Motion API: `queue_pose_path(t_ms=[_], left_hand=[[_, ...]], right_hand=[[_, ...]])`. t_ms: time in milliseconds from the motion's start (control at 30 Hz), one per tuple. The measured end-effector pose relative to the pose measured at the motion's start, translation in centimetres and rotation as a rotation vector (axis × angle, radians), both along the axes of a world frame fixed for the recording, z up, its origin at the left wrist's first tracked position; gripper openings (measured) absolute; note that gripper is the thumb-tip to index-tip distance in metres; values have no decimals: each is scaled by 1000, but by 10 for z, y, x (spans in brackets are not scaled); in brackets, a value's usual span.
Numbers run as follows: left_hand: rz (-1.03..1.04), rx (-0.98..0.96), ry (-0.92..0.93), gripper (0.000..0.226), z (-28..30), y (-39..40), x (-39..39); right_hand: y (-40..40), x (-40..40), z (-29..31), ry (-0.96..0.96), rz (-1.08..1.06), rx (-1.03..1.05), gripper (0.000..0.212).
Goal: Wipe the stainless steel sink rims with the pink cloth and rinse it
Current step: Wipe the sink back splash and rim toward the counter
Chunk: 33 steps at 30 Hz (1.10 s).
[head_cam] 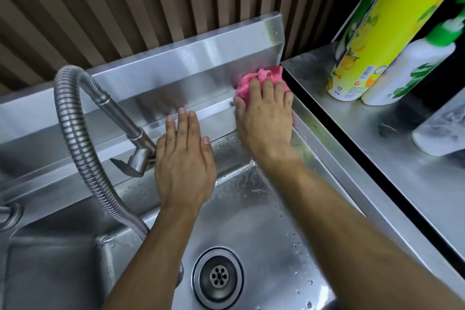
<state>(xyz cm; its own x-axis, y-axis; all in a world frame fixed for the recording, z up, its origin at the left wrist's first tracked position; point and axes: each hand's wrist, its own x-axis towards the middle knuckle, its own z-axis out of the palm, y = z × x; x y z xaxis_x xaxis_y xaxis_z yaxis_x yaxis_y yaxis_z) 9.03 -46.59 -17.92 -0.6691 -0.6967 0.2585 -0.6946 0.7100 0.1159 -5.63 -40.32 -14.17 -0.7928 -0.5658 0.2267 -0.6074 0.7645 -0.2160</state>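
The pink cloth (pixel 254 79) lies bunched in the far right corner of the stainless steel sink rim (pixel 324 138), against the backsplash (pixel 191 68). My right hand (pixel 264 121) presses down on the cloth with fingers spread and nearly straight, covering most of it. My left hand (pixel 185 163) rests flat on the back rim beside the tap, fingers straight, holding nothing. The wet basin with its round drain (pixel 218 276) lies below both arms.
A flexible metal tap hose (pixel 75 138) arcs at the left, its spout (pixel 136 158) next to my left hand. On the steel counter at right stand a yellow-green bottle (pixel 377 33), a white bottle with green cap (pixel 412 68) and a clear container (pixel 442 128).
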Motion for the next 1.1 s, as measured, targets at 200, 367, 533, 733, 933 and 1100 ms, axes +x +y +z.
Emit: queue_pose_path(t_ms=[200,367,533,733,933,1100], left_hand=[[-8,12,4,61,1,0,0],[-16,17,15,61,1,0,1],[-6,22,25,61,-1,0,0],[-3,13,40,61,-2,0,0],[3,9,15,62,-2,1,-1],[16,2,14,61,-1,2,-2]], right_hand=[[8,-36,0,10,66,-59,53],[-5,-24,3,-92,-141,-451,32],[-9,6,21,-4,53,-826,40],[-42,0,7,131,421,-666,44],[-14,-69,35,-174,-37,-910,42],[2,-39,54,-100,48,-1118,38]])
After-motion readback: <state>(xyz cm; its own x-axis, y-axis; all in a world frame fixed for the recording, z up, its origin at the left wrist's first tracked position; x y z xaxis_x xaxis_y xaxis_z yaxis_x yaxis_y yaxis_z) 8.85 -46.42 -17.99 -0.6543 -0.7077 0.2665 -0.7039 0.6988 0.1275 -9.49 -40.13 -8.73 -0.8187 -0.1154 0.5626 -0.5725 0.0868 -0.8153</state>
